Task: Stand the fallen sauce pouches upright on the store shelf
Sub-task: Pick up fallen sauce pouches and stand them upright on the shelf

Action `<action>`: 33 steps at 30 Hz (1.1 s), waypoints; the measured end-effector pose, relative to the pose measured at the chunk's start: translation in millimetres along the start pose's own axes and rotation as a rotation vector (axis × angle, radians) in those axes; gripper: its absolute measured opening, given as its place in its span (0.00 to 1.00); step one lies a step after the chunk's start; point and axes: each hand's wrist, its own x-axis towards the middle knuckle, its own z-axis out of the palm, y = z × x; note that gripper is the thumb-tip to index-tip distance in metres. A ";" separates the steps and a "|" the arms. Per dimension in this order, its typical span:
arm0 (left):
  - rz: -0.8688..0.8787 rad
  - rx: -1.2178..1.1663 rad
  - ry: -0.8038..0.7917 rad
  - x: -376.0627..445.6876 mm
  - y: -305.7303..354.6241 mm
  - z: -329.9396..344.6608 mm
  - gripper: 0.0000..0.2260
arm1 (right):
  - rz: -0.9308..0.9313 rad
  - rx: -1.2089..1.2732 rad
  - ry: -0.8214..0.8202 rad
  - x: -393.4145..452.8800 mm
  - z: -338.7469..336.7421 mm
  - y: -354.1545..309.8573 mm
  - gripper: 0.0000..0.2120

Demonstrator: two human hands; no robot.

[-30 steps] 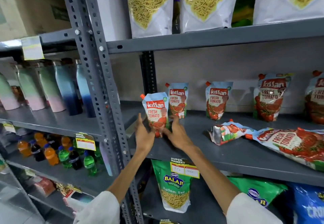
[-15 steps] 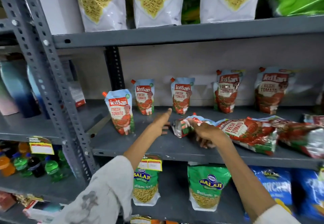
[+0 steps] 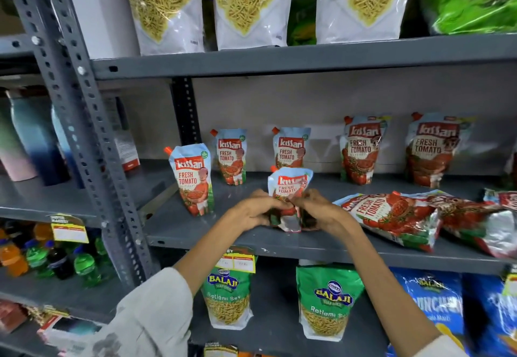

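Hands, left hand (image 3: pixel 253 211) and right hand (image 3: pixel 319 211), clasp the small pouch (image 3: pixel 289 188); spread its apparently creased base flat on the shelf (image 3: pixel 195 230) before you release.

Tomato sauce pouch (image 3: pixel 289 186) upright, front shelf (image 3: pixel 212 235)

Sauce pouches (image 3: pixel 192 180) read "Kissan Fresh Tomato"; green bags (image 3: pixel 326 299) read "Balaji Ratlami Sev".

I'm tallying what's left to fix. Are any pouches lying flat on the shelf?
Yes, a large pouch lies flat on the shelf right of both hands, another beside it.
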 end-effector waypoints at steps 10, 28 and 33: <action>0.605 0.225 0.367 2.6 -10.3 -44.4 0.38 | -0.418 -0.043 0.149 13.3 52.0 -31.1 0.29; 0.309 -0.070 0.740 -8.6 -25.8 46.7 0.20 | -0.346 -0.442 0.119 -16.2 -42.4 -11.1 0.15; -0.162 -0.533 0.173 -24.9 -1.6 135.4 0.22 | -0.179 -0.646 0.358 -37.6 -159.5 -21.0 0.15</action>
